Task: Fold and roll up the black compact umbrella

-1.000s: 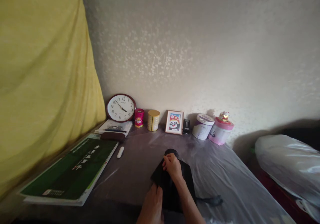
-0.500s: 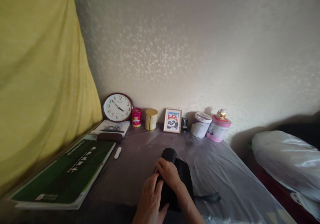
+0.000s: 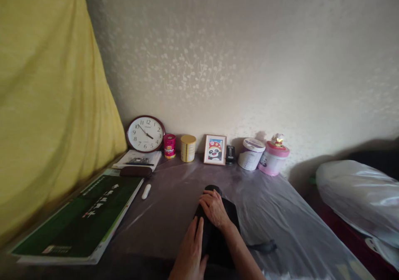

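Observation:
A black, soft-looking item [image 3: 220, 246] lies in front of me, with a thick roll [image 3: 212, 187] along its left side and a flat part spreading to the right. My left hand [image 3: 191, 244] rests on the near left of the roll, its fingers straight and the thumb apart. Farther up, my right hand [image 3: 215, 208] lies across the roll with its fingers bent over it. From the item's right side a dark strap-like piece [image 3: 264, 246] trails onto the grey table cover [image 3: 168, 226]. Both hands hide much of the roll.
To the left lie a large green book [image 3: 81, 217], a small white object [image 3: 146, 191] and a dark brown case [image 3: 135, 171]. Along the wall stand a clock [image 3: 145, 133], a pink can [image 3: 169, 146], a yellow-lidded can [image 3: 188, 149], a framed panda picture [image 3: 215, 149] and two tubs [image 3: 251, 154].
My right hand has shifted slightly forward along the roll, covering more of its far end. My left hand's fingers have straightened and moved apart from the right hand.

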The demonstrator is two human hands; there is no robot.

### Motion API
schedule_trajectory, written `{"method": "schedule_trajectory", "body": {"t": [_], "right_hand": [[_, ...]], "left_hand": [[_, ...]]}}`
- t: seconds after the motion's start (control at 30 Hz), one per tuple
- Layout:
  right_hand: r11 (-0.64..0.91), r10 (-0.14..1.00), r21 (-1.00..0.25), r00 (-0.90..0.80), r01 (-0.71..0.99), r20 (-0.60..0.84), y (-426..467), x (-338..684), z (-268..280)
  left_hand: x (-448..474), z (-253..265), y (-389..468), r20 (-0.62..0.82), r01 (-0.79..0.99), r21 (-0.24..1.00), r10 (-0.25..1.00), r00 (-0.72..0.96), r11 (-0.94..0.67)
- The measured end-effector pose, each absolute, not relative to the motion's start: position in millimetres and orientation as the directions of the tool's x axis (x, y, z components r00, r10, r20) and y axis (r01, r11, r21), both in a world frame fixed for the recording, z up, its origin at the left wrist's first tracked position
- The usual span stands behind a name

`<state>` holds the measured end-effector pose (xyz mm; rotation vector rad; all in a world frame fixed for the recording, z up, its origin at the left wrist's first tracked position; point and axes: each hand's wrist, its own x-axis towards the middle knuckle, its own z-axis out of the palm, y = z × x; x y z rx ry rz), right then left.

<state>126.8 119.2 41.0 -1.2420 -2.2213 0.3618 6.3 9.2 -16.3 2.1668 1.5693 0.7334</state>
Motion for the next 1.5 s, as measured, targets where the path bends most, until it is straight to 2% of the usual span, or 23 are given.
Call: {"method": "schedule_trajectory", "body": {"t": [0.13, 0.27, 0.37, 0.5, 0.6, 0.7, 0.87, 0.97, 1.03, 1.17, 1.33, 1.5], "right_hand": [[0.467, 0.87, -0.455, -0.303, 0.759, 0.388, 143.7, 130.8, 35.0], [0.294, 0.89, -0.513, -0.035, 0.807, 0.454, 150.5, 157.5, 27.8], [0.113, 0.885, -0.585, 0.187, 0.803, 0.426, 137.1, 189.8, 22.1], [-0.046, 0.892, -0.641, 0.321, 0.766, 0.319, 104.7, 220.2, 15.8], [-0.077, 0.917, -0.697, 0.325, 0.712, 0.231, 83.6, 223.1, 12.9], [-0.055, 0.922, -0.708, 0.308, 0.704, 0.235, 71.5, 215.7, 13.4], [-0.055, 0.92, -0.65, 0.292, 0.758, 0.263, 66.4, 203.9, 17.6], [-0.095, 0.923, -0.592, 0.293, 0.8, 0.249, 66.1, 202.8, 15.0], [-0.116, 0.926, -0.596, 0.304, 0.794, 0.225, 66.6, 204.4, 11.6], [-0.066, 0.932, -0.714, 0.298, 0.697, 0.205, 70.0, 209.1, 11.9], [0.073, 0.962, -0.891, 0.204, 0.449, 0.182, 75.8, 197.0, 37.9], [0.081, 0.985, -0.955, 0.125, 0.286, 0.121, 88.9, 160.5, 56.4]], "left_hand": [[6.2, -0.7, 8.6, 0.102, 0.772, 0.574, 0.959, 0.263, -0.273], [5.4, 5.3, 6.9, 0.097, 0.768, 0.581, 0.96, 0.263, -0.27], [5.4, 5.9, 5.5, 0.118, 0.747, 0.606, 0.959, 0.256, -0.274], [5.5, 9.0, 3.8, 0.166, 0.72, 0.629, 0.956, 0.244, -0.293], [5.2, 13.3, 3.0, 0.166, 0.721, 0.627, 0.955, 0.246, -0.295], [5.0, 15.8, 2.8, 0.155, 0.731, 0.614, 0.954, 0.258, -0.297], [5.6, 13.4, 3.1, 0.17, 0.729, 0.622, 0.958, 0.229, -0.285], [5.5, 12.8, 3.1, 0.162, 0.721, 0.635, 0.96, 0.227, -0.277], [5.1, 13.3, 3.2, 0.157, 0.711, 0.65, 0.964, 0.217, -0.266], [3.3, 16.1, 3.3, 0.12, 0.703, 0.672, 0.971, 0.207, -0.232], [0.5, 21.7, 2.2, 0.07, 0.693, 0.686, 0.969, 0.238, -0.219], [0.2, 24.5, 0.8, 0.019, 0.699, 0.693, 0.974, 0.227, -0.176]]}}
